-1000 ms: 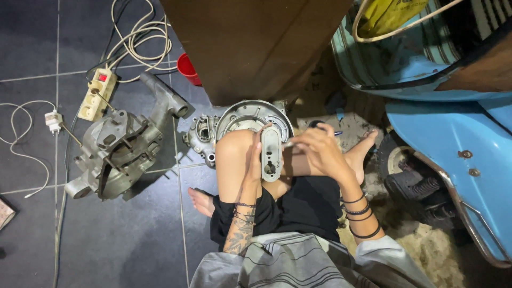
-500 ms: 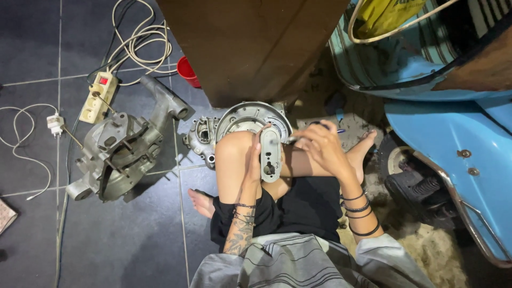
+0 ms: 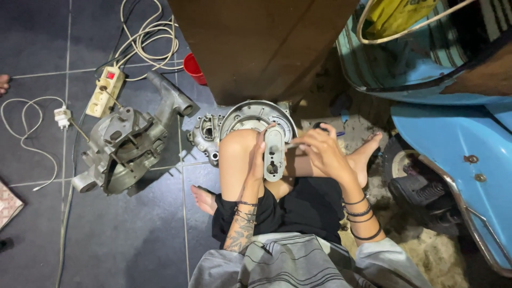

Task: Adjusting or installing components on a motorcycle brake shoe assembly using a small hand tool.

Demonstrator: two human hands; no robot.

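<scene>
Hands closed on an oblong metal plate and a thin tool, almost unmoved over the last second.

Left hand (image 3: 257, 160) is clamped on the oblong metal plate (image 3: 274, 154), held upright over the knee; right hand (image 3: 320, 152) is pinched around a thin tool (image 3: 292, 145) whose tip meets the plate's edge. Behind them, a round engine cover (image 3: 250, 114) lies on the tiled floor (image 3: 133, 229), an engine casing (image 3: 125, 146) well apart to the left.

I look down on a dark grey tiled floor (image 3: 122, 234) with pale grout lines. A brown wooden cabinet (image 3: 261, 48) stands at the top, and a light blue scooter body (image 3: 453, 144) fills the right. A white power strip (image 3: 106, 92) lies with coiled cables (image 3: 146, 40) at the upper left.
</scene>
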